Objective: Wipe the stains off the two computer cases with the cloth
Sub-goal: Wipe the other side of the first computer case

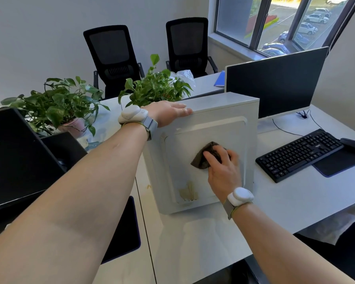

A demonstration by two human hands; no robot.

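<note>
A white computer case [219,128] stands upright on the white desk, its side panel facing me. My left hand [168,112] rests flat on the case's top left edge, fingers straight. My right hand [223,167] presses a dark crumpled cloth [201,158] against the middle of the side panel, fingers curled over it. A yellowish stain [188,192] marks the panel's lower left, and a fainter smear [164,138] sits near the upper left corner. A black case [14,156] stands at the left, partly behind my left arm.
A monitor [275,83] stands behind the white case, with a black keyboard [297,154], mouse [353,144] and mouse pad [338,163] to the right. Two potted plants [57,105] [156,87] sit at the back left. Two office chairs [113,58] stand by the wall.
</note>
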